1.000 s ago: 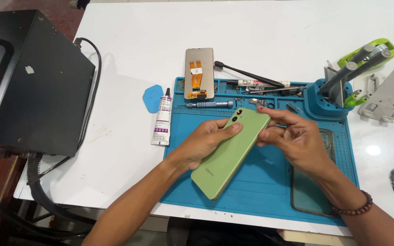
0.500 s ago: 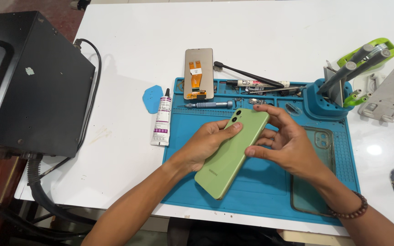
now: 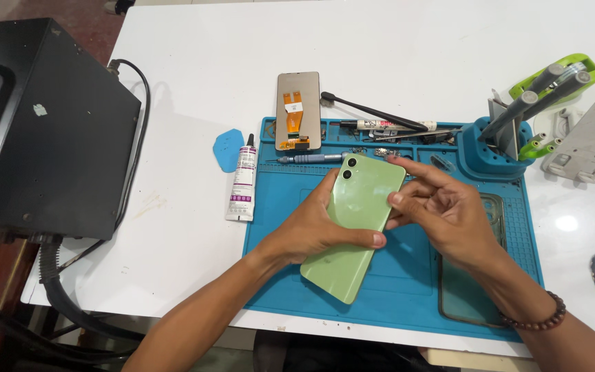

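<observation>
A light green phone with two rear camera lenses is held back-side up over the blue work mat. My left hand grips it from the left, thumb laid across its back. My right hand is at the phone's right edge, fingertips touching the side, fingers partly spread. A clear phone case lies on the mat under my right wrist.
A detached phone screen with orange flex cable lies at the mat's top edge. A glue tube and blue pick lie left of the mat. A screwdriver, tool holder and black box surround it.
The phone has turned slightly more upright and shifted right. My right hand has slid from the phone's top corner down to its right edge, fingers opening.
</observation>
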